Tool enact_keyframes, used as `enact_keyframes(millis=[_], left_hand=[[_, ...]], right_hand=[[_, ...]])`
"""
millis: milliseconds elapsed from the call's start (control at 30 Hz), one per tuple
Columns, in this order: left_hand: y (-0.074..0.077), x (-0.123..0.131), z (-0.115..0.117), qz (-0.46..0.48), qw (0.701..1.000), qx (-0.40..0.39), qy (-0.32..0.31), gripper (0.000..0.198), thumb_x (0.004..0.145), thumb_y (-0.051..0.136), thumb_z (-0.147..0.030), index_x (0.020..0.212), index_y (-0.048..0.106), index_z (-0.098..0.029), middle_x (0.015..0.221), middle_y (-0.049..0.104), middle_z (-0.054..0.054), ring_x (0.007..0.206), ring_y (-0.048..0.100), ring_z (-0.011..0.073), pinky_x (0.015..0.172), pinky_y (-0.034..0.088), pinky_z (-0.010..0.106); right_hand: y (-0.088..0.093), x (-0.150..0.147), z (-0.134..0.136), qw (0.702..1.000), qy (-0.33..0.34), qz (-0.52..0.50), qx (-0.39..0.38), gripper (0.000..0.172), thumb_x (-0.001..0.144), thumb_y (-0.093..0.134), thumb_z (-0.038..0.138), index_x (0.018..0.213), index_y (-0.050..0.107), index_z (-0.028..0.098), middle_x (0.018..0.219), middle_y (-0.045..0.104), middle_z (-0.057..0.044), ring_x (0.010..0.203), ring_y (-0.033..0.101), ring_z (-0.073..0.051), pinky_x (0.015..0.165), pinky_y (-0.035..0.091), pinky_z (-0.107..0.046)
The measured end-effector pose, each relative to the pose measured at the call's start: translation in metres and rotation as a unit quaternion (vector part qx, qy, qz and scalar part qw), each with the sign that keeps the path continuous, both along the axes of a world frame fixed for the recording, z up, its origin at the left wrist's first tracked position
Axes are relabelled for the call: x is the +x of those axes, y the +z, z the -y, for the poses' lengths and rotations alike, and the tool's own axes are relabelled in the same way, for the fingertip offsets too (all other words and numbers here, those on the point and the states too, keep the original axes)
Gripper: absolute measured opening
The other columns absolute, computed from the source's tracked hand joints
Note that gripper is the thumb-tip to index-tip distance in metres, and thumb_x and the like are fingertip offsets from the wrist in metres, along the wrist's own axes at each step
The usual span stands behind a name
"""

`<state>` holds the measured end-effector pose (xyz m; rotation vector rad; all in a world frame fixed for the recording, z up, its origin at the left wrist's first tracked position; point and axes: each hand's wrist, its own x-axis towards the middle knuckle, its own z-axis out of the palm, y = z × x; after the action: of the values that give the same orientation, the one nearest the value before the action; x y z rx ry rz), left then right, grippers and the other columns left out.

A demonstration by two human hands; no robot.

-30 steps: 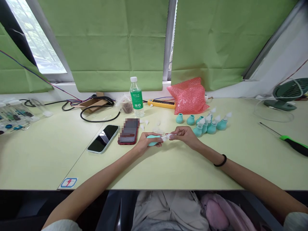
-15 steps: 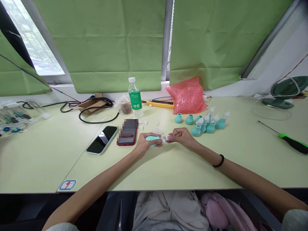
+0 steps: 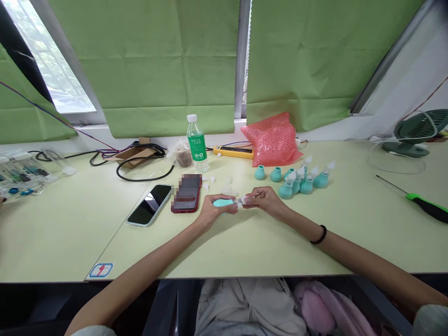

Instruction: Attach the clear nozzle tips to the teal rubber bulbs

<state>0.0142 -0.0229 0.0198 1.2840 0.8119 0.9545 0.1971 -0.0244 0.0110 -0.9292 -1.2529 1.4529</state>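
While the left hand grips a teal rubber bulb just above the pale yellow desk, the right hand pinches its small clear plastic nozzle (phones lie nearby, left).

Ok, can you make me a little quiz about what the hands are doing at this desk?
1. True or false: the left hand holds a teal bulb.
2. What colour is the bubble wrap at the back of the table?
3. Fill in: the right hand pinches a clear ____ at the bulb's end.

Key: 1 true. 2 pink. 3 tip.
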Motion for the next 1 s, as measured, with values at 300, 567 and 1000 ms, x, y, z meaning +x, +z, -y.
enact_keyframes(millis=[300, 567, 1000], left_hand=[[0.0, 0.0, -0.002, -0.096, 0.986, 0.134, 0.039, 0.031, 0.05, 0.068, -0.026, 0.077, 0.062, -0.013, 0.083, 0.062, 0.005, 0.074, 0.056, 0.0166, 0.065, 0.043, 0.023], [-0.002, 0.001, 0.0, -0.126, 0.968, 0.2, 0.083, 0.029, 0.057, 0.064, -0.031, 0.08, 0.06, -0.014, 0.084, 0.061, 0.005, 0.078, 0.054, 0.0173, 0.069, 0.042, 0.025], [-0.009, -0.008, -0.019, -0.308, 0.881, 0.349, 0.085, 0.021, 0.071, 0.045, -0.024, 0.085, 0.06, -0.018, 0.087, 0.055, 0.006, 0.076, 0.049, 0.0155, 0.06, 0.043, 0.025]], right_hand=[[0.002, 0.001, -0.003, 1.0, -0.017, -0.008, -0.001, 0.013, 0.055, 0.067, 0.02, 0.055, 0.057, 0.013, 0.068, 0.063, -0.001, 0.063, 0.061, -0.014, 0.074, 0.047, -0.036], [0.011, -0.005, 0.0, 1.0, -0.017, -0.014, -0.007, 0.017, 0.056, 0.066, 0.026, 0.065, 0.057, 0.014, 0.068, 0.063, -0.002, 0.06, 0.06, -0.014, 0.067, 0.048, -0.035], [0.047, 0.043, -0.04, 0.752, -0.259, 0.522, 0.307, 0.021, 0.068, 0.049, 0.031, 0.076, 0.059, 0.014, 0.065, 0.06, -0.004, 0.057, 0.054, -0.015, 0.058, 0.042, -0.027]])
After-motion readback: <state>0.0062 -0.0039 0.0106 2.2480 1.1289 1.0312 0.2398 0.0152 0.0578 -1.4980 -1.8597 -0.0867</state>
